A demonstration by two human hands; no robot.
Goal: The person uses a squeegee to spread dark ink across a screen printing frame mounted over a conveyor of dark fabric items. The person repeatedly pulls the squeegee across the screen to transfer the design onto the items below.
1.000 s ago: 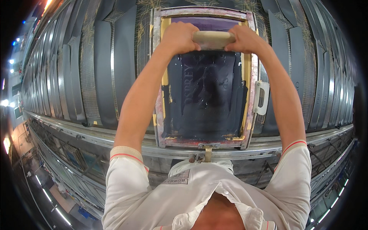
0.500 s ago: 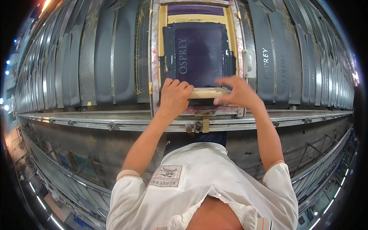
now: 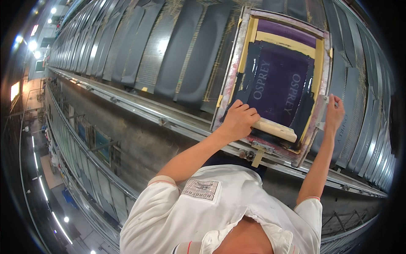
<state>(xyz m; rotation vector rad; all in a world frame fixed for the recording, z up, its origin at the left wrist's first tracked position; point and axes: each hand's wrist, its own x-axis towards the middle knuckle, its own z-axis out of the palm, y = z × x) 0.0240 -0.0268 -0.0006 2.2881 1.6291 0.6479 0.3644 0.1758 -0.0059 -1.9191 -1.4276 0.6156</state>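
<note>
A screen-printing frame (image 3: 231, 70) lies over the row of dark sheets, its mesh (image 3: 277, 86) coated with dark ink and showing two columns of pale lettering. Across the near end of the mesh rests a squeegee (image 3: 277, 129) with a pale wooden handle. My left hand (image 3: 240, 121) is closed over the squeegee's left end. At the frame's right side, my right hand (image 3: 335, 112) has its fingers curled round the edge of a metal side handle (image 3: 322, 111). Its fingertips are partly hidden.
Long dark grey sheets (image 3: 175, 51) line the table to both sides, some to the right with lettering. A metal rail (image 3: 127, 113) runs along the table's near edge. A bracket (image 3: 261, 148) sits at the frame's near end. Another long rack (image 3: 91, 163) stands at lower left.
My right hand has left the squeegee's right end and moved to the frame's side handle. My left hand stays on the squeegee. The view has turned, so the frame appears tilted and farther right.
</note>
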